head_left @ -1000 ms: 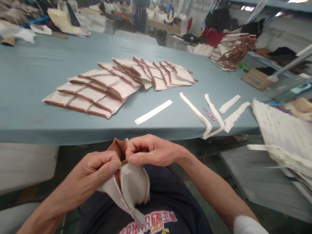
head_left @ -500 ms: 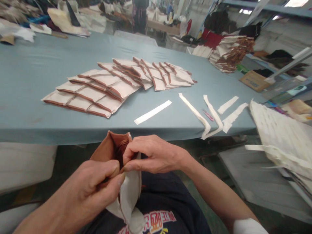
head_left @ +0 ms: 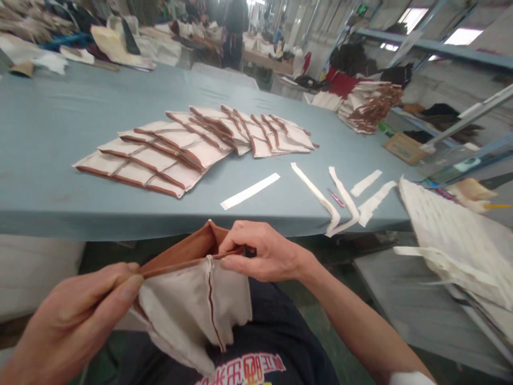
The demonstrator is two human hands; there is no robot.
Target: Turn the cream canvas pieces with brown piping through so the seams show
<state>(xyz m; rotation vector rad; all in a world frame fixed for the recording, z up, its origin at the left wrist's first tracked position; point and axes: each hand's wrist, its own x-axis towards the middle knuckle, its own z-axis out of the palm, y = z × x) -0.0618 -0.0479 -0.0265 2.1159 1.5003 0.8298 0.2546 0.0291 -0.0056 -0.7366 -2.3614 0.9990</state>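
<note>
Count: one cream fabric pouch [head_left: 180, 299] in work, brown lining [head_left: 186, 248] showing at its open mouth. Five pale strips on the worktop [head_left: 60, 117]: one straight strip [head_left: 250, 191] lying apart near the middle of the near edge; two long bent strips [head_left: 315, 191] to the right, their lower ends meeting at that edge; two short strips [head_left: 366, 182] right of those. One small pink tool [head_left: 335, 198], between the two long strips. Finished-looking cream pouches with brown edges [head_left: 152, 155] overlap in a fan behind the strips, spreading leftward; roughly ten, exact number hidden by overlap. One stack of cream and brown pieces [head_left: 366, 107] by the far right corner.

Hands: left hand [head_left: 82, 310] nearly closed, thumb and fingers pinching the pouch's rim at its left end. Right hand [head_left: 260, 251] half curled, gripping the same rim farther right, thumb outside, fingertips at the mouth. Pouch sits just off the near edge, over the person's lap, rim stretched between both hands.
</note>
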